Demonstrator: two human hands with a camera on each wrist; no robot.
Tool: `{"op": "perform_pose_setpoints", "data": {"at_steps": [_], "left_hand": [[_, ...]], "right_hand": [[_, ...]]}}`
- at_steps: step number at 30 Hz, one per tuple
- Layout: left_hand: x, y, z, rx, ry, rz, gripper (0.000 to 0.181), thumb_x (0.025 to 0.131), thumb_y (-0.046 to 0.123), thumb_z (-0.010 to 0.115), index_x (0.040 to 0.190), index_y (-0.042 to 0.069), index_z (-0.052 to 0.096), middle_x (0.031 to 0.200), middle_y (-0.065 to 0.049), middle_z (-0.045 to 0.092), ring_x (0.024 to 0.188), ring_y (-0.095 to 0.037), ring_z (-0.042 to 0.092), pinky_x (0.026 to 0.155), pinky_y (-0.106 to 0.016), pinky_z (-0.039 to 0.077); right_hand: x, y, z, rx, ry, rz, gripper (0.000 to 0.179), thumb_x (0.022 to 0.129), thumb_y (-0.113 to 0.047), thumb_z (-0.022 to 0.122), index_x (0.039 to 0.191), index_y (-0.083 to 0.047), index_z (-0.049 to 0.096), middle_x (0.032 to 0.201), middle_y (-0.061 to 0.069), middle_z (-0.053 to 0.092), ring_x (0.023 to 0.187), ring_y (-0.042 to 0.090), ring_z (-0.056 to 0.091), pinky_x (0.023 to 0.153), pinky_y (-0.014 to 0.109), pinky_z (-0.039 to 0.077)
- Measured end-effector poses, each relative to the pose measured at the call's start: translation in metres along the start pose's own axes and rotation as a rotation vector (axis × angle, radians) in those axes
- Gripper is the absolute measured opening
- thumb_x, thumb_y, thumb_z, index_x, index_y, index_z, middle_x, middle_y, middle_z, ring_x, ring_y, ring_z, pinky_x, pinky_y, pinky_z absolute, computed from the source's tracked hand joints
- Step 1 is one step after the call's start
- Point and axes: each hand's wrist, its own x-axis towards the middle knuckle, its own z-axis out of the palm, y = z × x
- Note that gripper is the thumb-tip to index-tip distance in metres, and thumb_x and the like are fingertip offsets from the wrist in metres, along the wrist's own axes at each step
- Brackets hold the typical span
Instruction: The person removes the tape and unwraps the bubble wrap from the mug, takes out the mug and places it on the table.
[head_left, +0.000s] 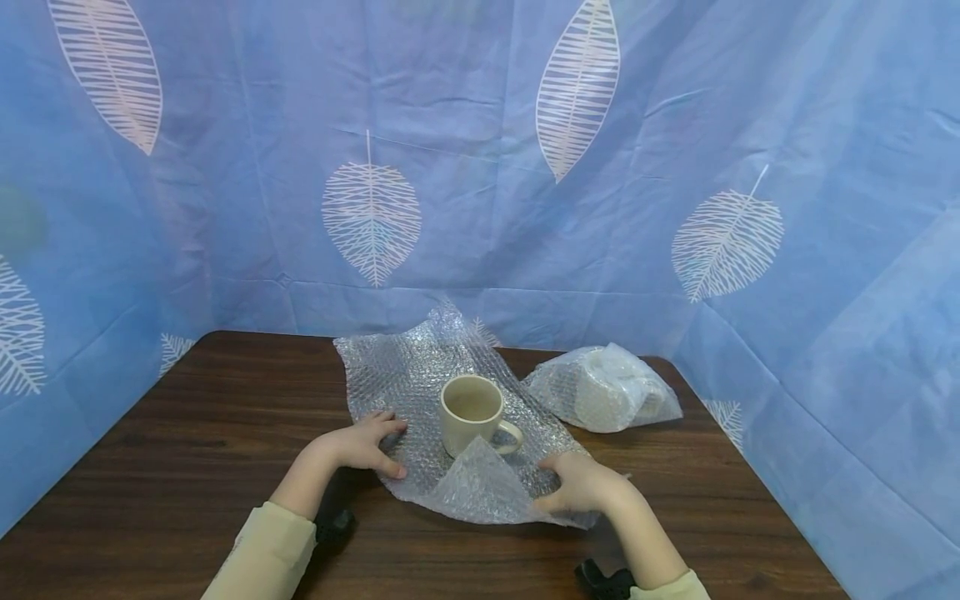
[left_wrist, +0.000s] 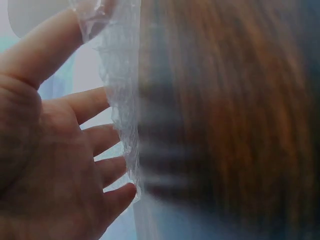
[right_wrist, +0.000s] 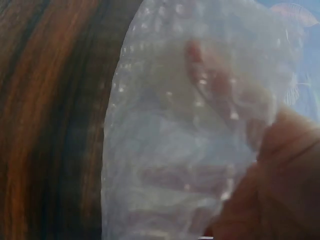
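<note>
A cream mug (head_left: 467,421) stands upright on a sheet of bubble wrap (head_left: 397,367), its handle towards the right. A near corner of the sheet is folded up against the mug's front. My left hand (head_left: 363,446) touches the sheet's left edge with fingers spread; in the left wrist view its fingertips (left_wrist: 120,197) meet the wrap's edge. At the sheet's near right edge is my right hand (head_left: 581,485), thumb and fingers apart. Through the wrap (right_wrist: 150,115) in the right wrist view, that hand's fingers show blurred.
A bundle in bubble wrap (head_left: 603,390), with something pale inside, lies at the back right of the dark wooden table (head_left: 187,467). Blue cloth (head_left: 465,225) with white leaf prints hangs behind and at the sides.
</note>
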Motion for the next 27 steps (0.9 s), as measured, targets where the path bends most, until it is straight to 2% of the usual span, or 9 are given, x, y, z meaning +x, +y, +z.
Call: {"op": "perform_pose_setpoints", "data": {"at_steps": [3, 5, 8, 10, 12, 14, 22, 27], "left_hand": [[0.0, 0.0, 0.0, -0.003, -0.01, -0.024, 0.087, 0.078, 0.035, 0.08, 0.147, 0.003, 0.038, 0.154, -0.026, 0.014, 0.14, -0.047, 0.004, 0.103, -0.069, 0.016], [-0.001, 0.001, 0.0, -0.012, -0.019, -0.045, 0.089, 0.077, 0.035, 0.08, 0.148, 0.004, 0.036, 0.155, -0.025, 0.011, 0.14, -0.047, 0.002, 0.103, -0.069, 0.014], [-0.002, 0.004, 0.0, -0.008, -0.037, -0.065, 0.093, 0.076, 0.036, 0.081, 0.149, 0.004, 0.034, 0.155, -0.027, 0.009, 0.14, -0.047, -0.001, 0.103, -0.07, 0.012], [-0.002, 0.006, 0.0, 0.003, -0.047, -0.076, 0.095, 0.075, 0.037, 0.082, 0.149, 0.003, 0.033, 0.155, -0.027, 0.009, 0.14, -0.047, -0.001, 0.104, -0.069, 0.011], [-0.002, 0.007, 0.0, 0.02, -0.052, -0.086, 0.096, 0.074, 0.038, 0.082, 0.149, 0.003, 0.032, 0.155, -0.027, 0.009, 0.14, -0.047, -0.001, 0.104, -0.069, 0.011], [-0.001, 0.007, 0.0, 0.034, -0.056, -0.095, 0.097, 0.074, 0.038, 0.082, 0.149, 0.003, 0.031, 0.155, -0.027, 0.009, 0.14, -0.047, -0.001, 0.104, -0.069, 0.012], [0.0, 0.008, 0.002, 0.072, -0.07, -0.134, 0.101, 0.073, 0.042, 0.082, 0.151, 0.005, 0.028, 0.155, -0.026, 0.005, 0.14, -0.047, -0.001, 0.104, -0.069, 0.013], [0.002, 0.01, 0.002, 0.095, -0.077, -0.135, 0.104, 0.073, 0.044, 0.081, 0.151, 0.003, 0.026, 0.155, -0.027, 0.004, 0.139, -0.049, -0.002, 0.104, -0.069, 0.013]], "right_hand": [[-0.001, -0.003, 0.0, -0.027, -0.014, 0.028, 0.071, 0.075, -0.033, 0.082, 0.132, 0.001, 0.055, 0.129, 0.017, 0.057, 0.121, 0.042, 0.048, 0.094, 0.061, 0.039], [-0.001, -0.004, 0.001, -0.063, -0.012, 0.056, 0.076, 0.072, -0.037, 0.084, 0.133, -0.002, 0.055, 0.13, 0.015, 0.056, 0.123, 0.043, 0.046, 0.094, 0.072, 0.029], [0.0, -0.005, 0.001, -0.1, -0.02, 0.071, 0.081, 0.07, -0.04, 0.084, 0.135, -0.004, 0.054, 0.133, 0.016, 0.054, 0.125, 0.044, 0.044, 0.092, 0.077, 0.023], [0.0, -0.005, 0.002, -0.1, -0.029, 0.078, 0.083, 0.069, -0.04, 0.084, 0.136, -0.003, 0.053, 0.136, 0.018, 0.052, 0.126, 0.045, 0.042, 0.094, 0.076, 0.022], [0.001, -0.004, 0.003, -0.088, -0.044, 0.069, 0.085, 0.07, -0.039, 0.084, 0.138, 0.0, 0.05, 0.138, 0.021, 0.048, 0.128, 0.045, 0.039, 0.099, 0.067, 0.028], [0.001, -0.003, 0.004, -0.076, -0.053, 0.068, 0.087, 0.071, -0.038, 0.084, 0.139, 0.002, 0.047, 0.14, 0.024, 0.044, 0.13, 0.045, 0.036, 0.101, 0.063, 0.029], [0.006, 0.003, 0.005, -0.071, -0.064, 0.078, 0.091, 0.071, -0.036, 0.085, 0.143, 0.001, 0.042, 0.148, 0.033, 0.025, 0.135, 0.049, 0.022, 0.102, 0.065, 0.025], [0.01, 0.009, 0.008, -0.098, -0.059, 0.058, 0.097, 0.07, -0.036, 0.085, 0.144, 0.003, 0.038, 0.149, 0.035, 0.019, 0.137, 0.05, 0.015, 0.103, 0.065, 0.023]]}}
